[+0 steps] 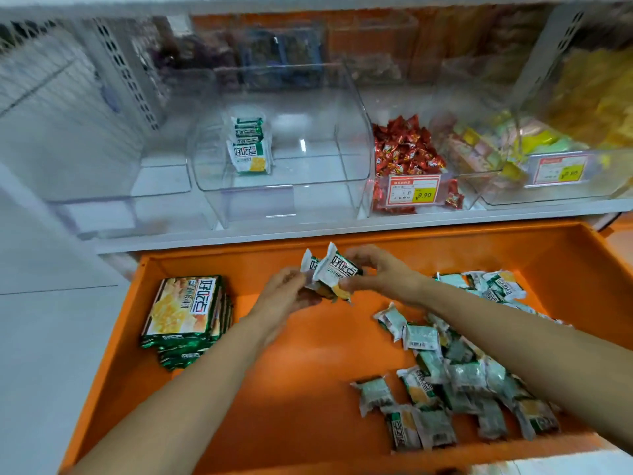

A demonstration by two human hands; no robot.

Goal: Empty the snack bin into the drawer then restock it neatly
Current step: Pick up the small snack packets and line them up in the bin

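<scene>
Above the far middle of the open orange metal drawer [308,354], the left hand [286,289] and right hand [380,269] hold a few green-and-white wrapped snack packets [334,269] between them, the fingers of each hand curled and pinching the wrappers. The clear plastic snack bin [308,186] stands on the far shelf, with a short row of matching packets [250,145] at its left side. In the drawer, a loose pile of packets [455,382] lies at the near right and a stack of larger flat green-edged packs [185,313] at the left.

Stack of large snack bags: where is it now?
In the head view, the stack of large snack bags lies at the left end of the orange drawer, left of the left hand.
</scene>
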